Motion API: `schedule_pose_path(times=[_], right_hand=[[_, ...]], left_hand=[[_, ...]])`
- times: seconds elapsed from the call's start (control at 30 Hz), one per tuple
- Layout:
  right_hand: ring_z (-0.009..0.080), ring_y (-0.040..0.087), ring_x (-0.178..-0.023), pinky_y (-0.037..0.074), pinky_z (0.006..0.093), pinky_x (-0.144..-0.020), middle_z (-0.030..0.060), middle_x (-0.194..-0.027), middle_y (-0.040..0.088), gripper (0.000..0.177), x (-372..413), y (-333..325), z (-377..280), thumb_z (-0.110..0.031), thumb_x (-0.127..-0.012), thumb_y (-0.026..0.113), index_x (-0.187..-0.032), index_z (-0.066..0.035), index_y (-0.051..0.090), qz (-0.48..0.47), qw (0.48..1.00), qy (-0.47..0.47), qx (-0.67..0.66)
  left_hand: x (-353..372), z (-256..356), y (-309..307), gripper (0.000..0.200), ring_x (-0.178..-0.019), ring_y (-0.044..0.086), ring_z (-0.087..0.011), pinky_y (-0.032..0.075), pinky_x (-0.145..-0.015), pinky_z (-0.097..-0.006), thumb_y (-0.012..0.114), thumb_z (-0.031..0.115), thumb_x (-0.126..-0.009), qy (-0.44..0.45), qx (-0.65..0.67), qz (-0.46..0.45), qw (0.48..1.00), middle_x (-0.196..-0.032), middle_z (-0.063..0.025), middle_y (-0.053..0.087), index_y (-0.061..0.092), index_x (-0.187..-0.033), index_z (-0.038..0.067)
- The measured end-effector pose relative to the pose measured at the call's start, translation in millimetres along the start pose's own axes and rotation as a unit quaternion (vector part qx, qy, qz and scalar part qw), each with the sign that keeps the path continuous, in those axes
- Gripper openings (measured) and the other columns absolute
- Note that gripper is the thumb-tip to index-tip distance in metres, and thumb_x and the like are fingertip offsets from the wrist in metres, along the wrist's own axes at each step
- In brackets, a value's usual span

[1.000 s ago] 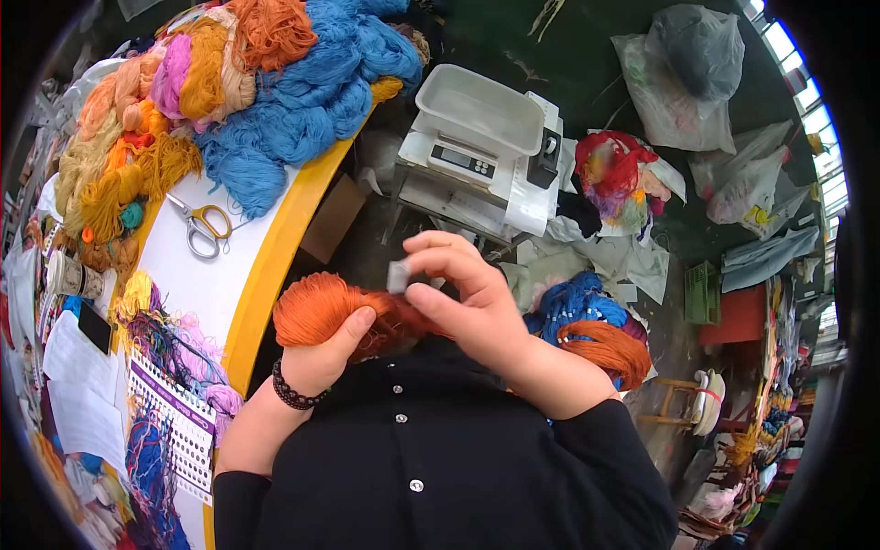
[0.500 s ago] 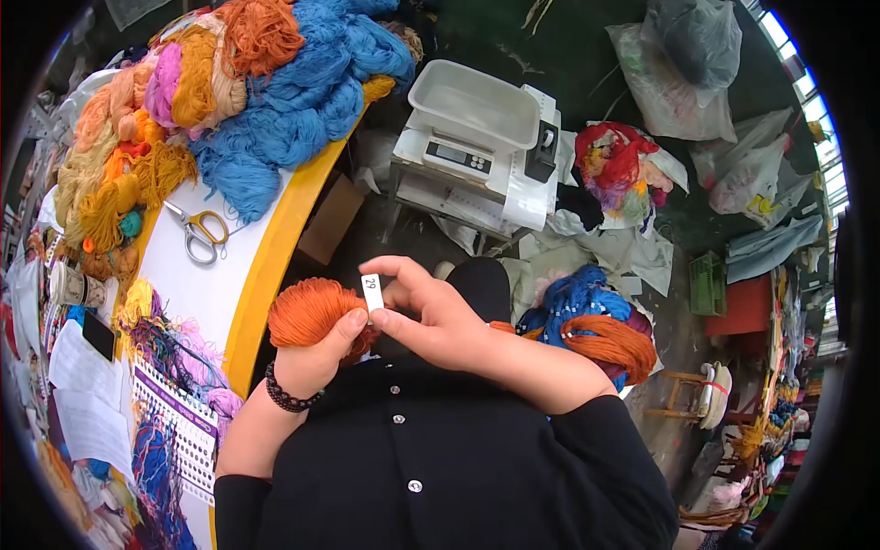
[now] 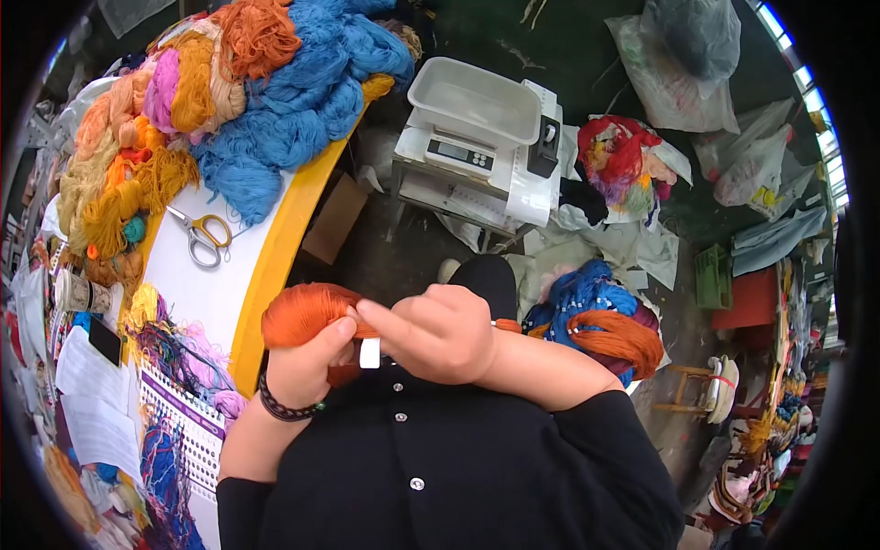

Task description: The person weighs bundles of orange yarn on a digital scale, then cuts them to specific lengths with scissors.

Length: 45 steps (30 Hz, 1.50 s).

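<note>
My left hand (image 3: 312, 367) is wrapped round a skein of orange yarn (image 3: 307, 312), which bulges out above the fingers. A small white tag (image 3: 369, 354) hangs below the fingertips, between the two hands, with no number visible on it. My right hand (image 3: 440, 335) is closed beside the skein, back of the hand upward. Its fingertips meet my left thumb at the skein's right end. What those fingers pinch is hidden; it could be the tag's tie or a strand of yarn.
Scissors (image 3: 205, 236) lie on the yellow-edged table (image 3: 252, 312) at left, near heaped blue yarn (image 3: 302, 101). A scale with a tray (image 3: 477, 96) stands ahead. More blue and orange skeins (image 3: 605, 321) sit at my right, beyond my forearm. Plastic bags (image 3: 674, 82) are farther off.
The tag has dropped from between my right fingers, face up with "29", to hanging below them. My right hand has turned over, curled its fingers and moved against the skein.
</note>
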State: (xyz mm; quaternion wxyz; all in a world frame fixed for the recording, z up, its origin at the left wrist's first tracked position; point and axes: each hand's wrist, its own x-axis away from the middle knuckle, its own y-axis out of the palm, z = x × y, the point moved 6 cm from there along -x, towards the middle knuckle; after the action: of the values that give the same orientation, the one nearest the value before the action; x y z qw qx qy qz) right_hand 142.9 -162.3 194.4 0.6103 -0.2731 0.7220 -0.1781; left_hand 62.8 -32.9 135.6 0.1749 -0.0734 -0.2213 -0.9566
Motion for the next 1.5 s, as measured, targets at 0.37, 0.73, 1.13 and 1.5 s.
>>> schedule_pose_path(times=[0.37,0.73,1.13,1.5], right_hand=[[0.0185,0.059,-0.064,0.043,0.0276,-0.056,0.0068,-0.069,0.061,0.014,10.9,16.9,24.5,-0.003,-0.08,0.067,-0.094,-0.002,0.067,-0.021,0.912,0.296,-0.284],[0.0133,0.058,-0.08,0.045,0.0249,-0.071,0.0039,-0.079,0.064,0.01,27.5,33.0,34.5,-0.007,-0.086,0.063,-0.093,-0.001,0.067,-0.012,0.82,0.387,-0.421],[0.0196,0.061,-0.068,0.047,0.0283,-0.061,0.0086,-0.079,0.065,0.012,23.9,30.6,37.6,-0.005,-0.08,0.068,-0.092,-0.005,0.068,-0.056,0.941,0.261,-0.207],[0.0197,0.062,-0.071,0.048,0.0278,-0.063,0.0084,-0.079,0.065,0.007,44.9,38.6,43.4,-0.002,-0.082,0.065,-0.089,-0.002,0.068,-0.041,0.883,0.369,-0.286]], left_hand=[[-0.9,7.0,2.5,0.012,-0.067,0.056,-0.0123,0.044,-0.062,-0.0243,0.056,0.013,-0.092,0.173,-0.209,0.088,0.959,-0.08,-0.0033,0.06,0.061,-0.093,0.003],[-9.9,-8.0,3.0,0.012,-0.07,0.058,-0.0109,0.045,-0.06,-0.0251,0.062,0.01,-0.087,0.047,-0.073,0.048,0.995,-0.082,-0.0017,0.061,0.061,-0.096,0.002],[-17.0,-10.4,-4.1,0.016,-0.061,0.055,-0.0119,0.043,-0.054,-0.0258,0.062,0.018,-0.089,0.091,-0.232,0.075,0.965,-0.072,-0.0029,0.059,0.061,-0.082,0.003],[-25.1,-66.5,-1.5,0.011,-0.054,0.046,-0.0054,0.036,-0.049,-0.0211,0.066,0.012,-0.085,-0.096,0.155,0.039,0.983,-0.066,0.0027,0.053,0.059,-0.08,0.007]])
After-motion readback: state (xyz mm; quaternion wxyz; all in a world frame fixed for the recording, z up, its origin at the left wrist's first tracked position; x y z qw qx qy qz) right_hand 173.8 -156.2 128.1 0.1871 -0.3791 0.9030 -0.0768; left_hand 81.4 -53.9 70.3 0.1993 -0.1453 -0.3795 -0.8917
